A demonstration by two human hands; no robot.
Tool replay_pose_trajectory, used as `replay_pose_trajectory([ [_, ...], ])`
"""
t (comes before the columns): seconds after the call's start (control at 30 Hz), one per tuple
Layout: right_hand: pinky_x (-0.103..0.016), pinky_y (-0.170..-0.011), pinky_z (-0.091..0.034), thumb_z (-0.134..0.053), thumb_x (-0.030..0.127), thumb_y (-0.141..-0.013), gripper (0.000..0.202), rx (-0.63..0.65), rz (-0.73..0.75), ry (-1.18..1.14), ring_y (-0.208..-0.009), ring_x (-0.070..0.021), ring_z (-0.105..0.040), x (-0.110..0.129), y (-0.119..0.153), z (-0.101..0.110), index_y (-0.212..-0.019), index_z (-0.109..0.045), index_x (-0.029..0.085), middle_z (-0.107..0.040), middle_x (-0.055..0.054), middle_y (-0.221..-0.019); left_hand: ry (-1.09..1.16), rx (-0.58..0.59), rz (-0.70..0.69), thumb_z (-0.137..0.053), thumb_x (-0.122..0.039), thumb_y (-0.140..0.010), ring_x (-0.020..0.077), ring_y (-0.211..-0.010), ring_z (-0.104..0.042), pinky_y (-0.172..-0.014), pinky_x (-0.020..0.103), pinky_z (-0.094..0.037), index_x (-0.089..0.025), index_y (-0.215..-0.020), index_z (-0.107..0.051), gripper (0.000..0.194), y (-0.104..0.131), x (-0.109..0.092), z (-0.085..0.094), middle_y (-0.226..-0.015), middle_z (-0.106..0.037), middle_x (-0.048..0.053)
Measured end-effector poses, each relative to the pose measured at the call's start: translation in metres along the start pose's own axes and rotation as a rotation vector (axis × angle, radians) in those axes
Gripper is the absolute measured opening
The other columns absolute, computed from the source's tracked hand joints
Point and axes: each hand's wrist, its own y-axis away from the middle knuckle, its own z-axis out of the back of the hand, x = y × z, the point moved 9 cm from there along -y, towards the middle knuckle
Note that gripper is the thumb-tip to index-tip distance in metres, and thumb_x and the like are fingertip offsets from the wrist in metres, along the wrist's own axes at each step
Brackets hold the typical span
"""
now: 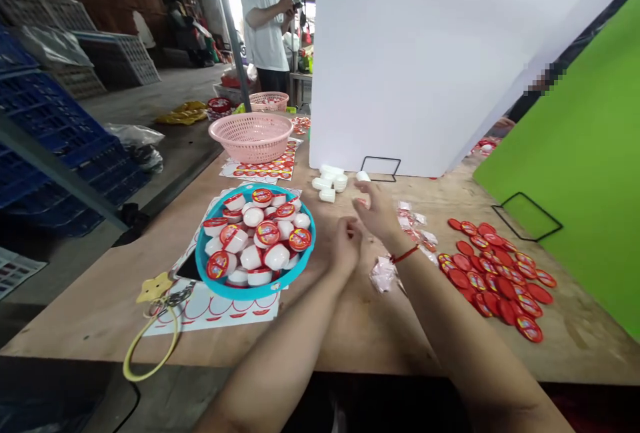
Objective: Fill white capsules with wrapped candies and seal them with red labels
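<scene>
My left hand (346, 244) is over the middle of the table with its fingers curled in; whatever they hold, if anything, is hidden. Just beyond it, my right hand (377, 211) has its fingers apart, fingertips close to a small white cup (363, 177). I cannot tell whether they touch it. More white cups (330, 181) lie in a loose cluster to the left of that one. Under and beside my right wrist are small clear-wrapped packets (384, 274). Red round lids (500, 273), some with printed stickers, are spread to the right of my right forearm.
A turquoise basin (201, 266) full of white cups with red lids stands left, on printed sheets (235, 313). Behind it is a pink basket (250, 143). A yellow ring strap (125, 356) overhangs the front edge. White (380, 53) and green (575, 173) panels rise behind. A person (265, 26) stands beyond.
</scene>
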Motion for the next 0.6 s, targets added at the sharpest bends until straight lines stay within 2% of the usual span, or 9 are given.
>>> replay_pose_trajectory([
  [0.07,-0.048,-0.098,-0.046,-0.058,0.017,-0.084,0.047,0.073,-0.200,0.184,-0.118,-0.0329,-0.057,-0.061,-0.003,0.008,-0.131,-0.059,0.021,-0.062,-0.014,-0.129,-0.057,-0.059,-0.040,-0.065,-0.013,-0.087,0.0168,-0.091,-0.060,-0.090,0.037,-0.052,-0.016,-0.107,-0.063,0.020,-0.001,-0.007,0.010,-0.102,-0.062,0.005],
  [0.1,-0.048,-0.096,-0.046,-0.059,0.016,-0.082,0.049,0.117,-0.260,0.244,-0.117,-0.0333,-0.058,-0.084,-0.002,0.009,-0.131,-0.059,0.021,-0.062,-0.015,-0.128,-0.077,-0.090,-0.056,-0.064,-0.009,-0.084,0.0167,-0.091,-0.059,-0.092,0.037,-0.050,-0.017,-0.105,-0.063,0.023,-0.001,-0.011,0.015,-0.104,-0.061,0.005],
  [0.13,-0.047,-0.095,-0.047,-0.060,0.016,-0.081,0.050,0.156,-0.291,0.278,-0.115,-0.0329,-0.058,-0.101,-0.001,0.009,-0.130,-0.060,0.021,-0.062,-0.015,-0.126,-0.093,-0.119,-0.070,-0.063,-0.006,-0.082,0.0168,-0.092,-0.058,-0.093,0.036,-0.049,-0.019,-0.105,-0.063,0.027,-0.002,-0.014,0.019,-0.107,-0.060,0.006],
  [0.2,-0.044,-0.095,-0.047,-0.064,0.019,-0.080,0.048,0.205,-0.274,0.280,-0.113,-0.0306,-0.059,-0.113,0.000,0.002,-0.128,-0.061,0.023,-0.063,-0.013,-0.124,-0.111,-0.167,-0.086,-0.062,-0.006,-0.080,0.0175,-0.094,-0.057,-0.093,0.036,-0.048,-0.020,-0.107,-0.061,0.030,-0.002,-0.018,0.025,-0.113,-0.058,0.007],
  [0.27,-0.041,-0.096,-0.046,-0.068,0.025,-0.081,0.049,0.237,-0.214,0.254,-0.113,-0.0280,-0.059,-0.106,-0.002,-0.014,-0.129,-0.061,0.024,-0.063,-0.011,-0.125,-0.119,-0.204,-0.088,-0.061,-0.008,-0.081,0.0186,-0.097,-0.057,-0.093,0.036,-0.048,-0.021,-0.109,-0.059,0.030,-0.003,-0.019,0.030,-0.115,-0.057,0.007],
  [0.33,-0.040,-0.098,-0.045,-0.071,0.033,-0.082,0.051,0.269,-0.151,0.231,-0.116,-0.0276,-0.057,-0.088,-0.006,-0.037,-0.131,-0.059,0.027,-0.062,-0.009,-0.128,-0.077,-0.261,-0.084,-0.060,-0.012,-0.083,0.0198,-0.102,-0.057,-0.095,0.036,-0.047,-0.021,-0.109,-0.058,0.028,-0.003,-0.017,0.036,-0.115,-0.057,0.007],
  [0.47,-0.049,-0.101,-0.042,-0.072,0.045,-0.084,0.057,0.271,-0.072,0.235,-0.124,-0.0334,-0.049,-0.048,-0.028,-0.080,-0.137,-0.055,0.034,-0.057,-0.010,-0.134,0.029,-0.363,-0.047,-0.057,-0.022,-0.088,0.0201,-0.109,-0.057,-0.101,0.037,-0.044,-0.022,-0.109,-0.056,0.022,-0.008,-0.005,0.050,-0.115,-0.058,0.007],
  [0.6,-0.054,-0.102,-0.038,-0.077,0.040,-0.080,0.056,0.237,-0.078,0.261,-0.126,-0.0384,-0.044,-0.031,-0.053,-0.106,-0.132,-0.059,0.026,-0.053,-0.017,-0.135,0.033,-0.366,0.038,-0.054,-0.029,-0.091,0.0205,-0.109,-0.059,-0.102,0.038,-0.046,-0.022,-0.110,-0.055,0.020,-0.014,0.011,0.055,-0.113,-0.060,0.007],
])
